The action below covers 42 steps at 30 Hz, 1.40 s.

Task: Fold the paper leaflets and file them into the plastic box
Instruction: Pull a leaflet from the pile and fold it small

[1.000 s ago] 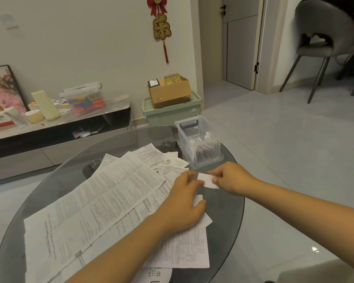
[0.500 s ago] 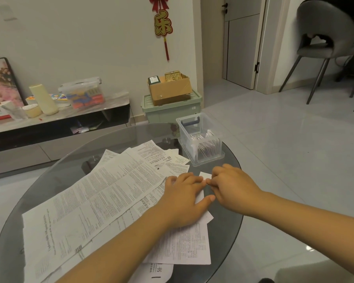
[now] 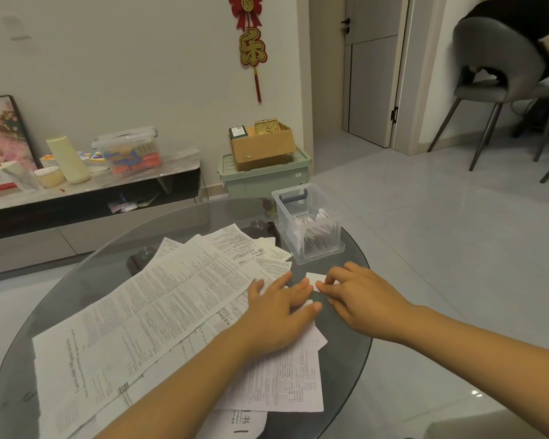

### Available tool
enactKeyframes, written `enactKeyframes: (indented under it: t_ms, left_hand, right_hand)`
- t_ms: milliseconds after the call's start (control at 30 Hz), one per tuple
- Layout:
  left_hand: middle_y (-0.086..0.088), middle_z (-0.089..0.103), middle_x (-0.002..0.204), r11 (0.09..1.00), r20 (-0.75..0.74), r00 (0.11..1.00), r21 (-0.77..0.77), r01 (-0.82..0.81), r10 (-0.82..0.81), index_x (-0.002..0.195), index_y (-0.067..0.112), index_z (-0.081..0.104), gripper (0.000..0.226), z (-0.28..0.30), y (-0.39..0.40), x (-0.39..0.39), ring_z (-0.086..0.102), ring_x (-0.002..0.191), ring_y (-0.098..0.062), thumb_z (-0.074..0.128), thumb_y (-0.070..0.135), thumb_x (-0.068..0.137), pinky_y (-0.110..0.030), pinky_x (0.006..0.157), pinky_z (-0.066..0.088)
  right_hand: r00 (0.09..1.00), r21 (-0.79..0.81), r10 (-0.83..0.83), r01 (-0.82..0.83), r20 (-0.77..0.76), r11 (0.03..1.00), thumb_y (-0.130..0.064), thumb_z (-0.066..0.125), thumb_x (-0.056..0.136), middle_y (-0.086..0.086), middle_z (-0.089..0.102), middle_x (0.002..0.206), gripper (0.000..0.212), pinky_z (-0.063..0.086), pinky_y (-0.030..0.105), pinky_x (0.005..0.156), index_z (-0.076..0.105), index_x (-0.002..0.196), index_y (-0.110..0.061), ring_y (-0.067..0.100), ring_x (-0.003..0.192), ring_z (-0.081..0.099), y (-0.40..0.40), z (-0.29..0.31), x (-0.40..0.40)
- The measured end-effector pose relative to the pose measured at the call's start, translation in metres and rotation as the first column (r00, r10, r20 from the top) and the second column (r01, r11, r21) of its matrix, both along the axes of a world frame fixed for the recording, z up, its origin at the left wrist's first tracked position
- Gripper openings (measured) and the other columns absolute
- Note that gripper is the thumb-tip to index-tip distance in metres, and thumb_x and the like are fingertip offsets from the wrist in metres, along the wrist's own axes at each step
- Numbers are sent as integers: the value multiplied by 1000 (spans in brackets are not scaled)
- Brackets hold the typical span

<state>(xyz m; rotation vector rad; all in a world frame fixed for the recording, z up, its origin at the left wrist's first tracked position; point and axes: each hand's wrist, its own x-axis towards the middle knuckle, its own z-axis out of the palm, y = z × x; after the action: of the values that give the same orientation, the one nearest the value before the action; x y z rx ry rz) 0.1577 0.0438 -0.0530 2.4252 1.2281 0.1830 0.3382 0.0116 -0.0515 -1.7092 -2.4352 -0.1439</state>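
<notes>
On the round glass bench [image 3: 355,315], a small folded leaflet [image 3: 315,276] is pressed flat between the left hand [image 3: 282,307], fingers extended, and the nearer right hand [image 3: 358,296], fingertips pinching it, with the plastic box [image 3: 309,221] just beyond.

The red wall ornament [image 3: 252,45] carries a gold 乐, with 福 on its bow. The leaflets' [image 3: 159,315] small print is too fine to read.
</notes>
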Motion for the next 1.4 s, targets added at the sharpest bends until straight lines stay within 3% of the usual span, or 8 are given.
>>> enactKeyframes:
  t_ms: [233, 333, 600, 800, 1000, 1233, 1300, 1400]
  left_hand:
    - [16, 46, 140, 969, 351, 931, 178, -171, 100, 126, 29, 59, 32, 12, 0, -3, 32, 134, 1, 42, 29, 99, -27, 111, 11]
    - [16, 52, 132, 950, 347, 924, 202, -238, 158, 120, 27, 64, 30, 18, -4, -8, 37, 128, -1, 41, 27, 100, -18, 100, 10]
    - [18, 55, 121, 928, 293, 941, 276, -251, 167, 112, 29, 66, 27, 23, -7, -38, 33, 111, 7, 43, 27, 98, -14, 96, 8]
    - [22, 55, 111, 921, 323, 929, 278, -274, 179, 105, 28, 68, 25, 28, -10, -49, 40, 114, 1, 44, 24, 97, -17, 98, 10]
    - [13, 48, 130, 913, 181, 950, 281, -296, 253, 122, 29, 57, 30, 29, -12, -61, 34, 127, -5, 42, 28, 96, -23, 106, 7]
    - [-13, -9, 158, 866, -233, 835, 161, -473, 499, 151, 19, -5, 71, 17, -6, -85, -10, 145, -32, 30, 48, 97, -50, 117, -3]
    - [-14, -4, 158, 857, -292, 808, 113, -502, 512, 151, 18, -6, 75, 8, 0, -96, -4, 145, -34, 29, 55, 95, -53, 116, 1]
    - [-5, 30, 149, 891, -262, 852, 162, -424, 453, 149, 18, 14, 68, 2, 2, -110, 30, 135, -26, 29, 56, 95, -47, 111, 28]
  right_hand:
    - [997, 106, 1, 7, -73, 994, -23, 58, 87, -1, 69, 94, 24, 42, 29, 63, 72, 106, -22, 24, 80, 62, 19, -9, 5]
    - [996, 131, -27, 38, -90, 991, -24, 50, 96, -1, 64, 111, 29, 39, 29, 80, 64, 121, -24, 25, 103, 56, 23, -7, 8]
    - [983, 234, -86, 124, -165, 964, -20, 86, 63, -1, 65, 77, 23, 35, 19, 56, 76, 83, -21, 19, 69, 60, 20, 5, 3]
    - [980, 294, -37, 95, -197, 951, -19, 91, 53, -1, 65, 73, 30, 39, 17, 53, 76, 79, -20, 18, 65, 60, 16, 13, -11]
    - [965, 291, 110, -37, -237, 956, -16, 84, 65, -4, 61, 75, 21, 38, 21, 51, 75, 83, -20, 18, 70, 58, 16, 17, -38]
    - [953, 196, 195, -151, -231, 969, -24, 56, 92, -2, 57, 108, 28, 30, 23, 75, 64, 118, -21, 17, 107, 47, 24, 19, -75]
    - [950, 169, 206, -169, -233, 971, -25, 53, 93, -3, 55, 111, 30, 29, 21, 76, 62, 121, -23, 15, 109, 44, 26, 19, -85]
    - [948, 148, 217, -186, -231, 971, -26, 50, 94, -4, 53, 111, 31, 32, 22, 76, 60, 123, -24, 13, 108, 43, 29, 19, -94]
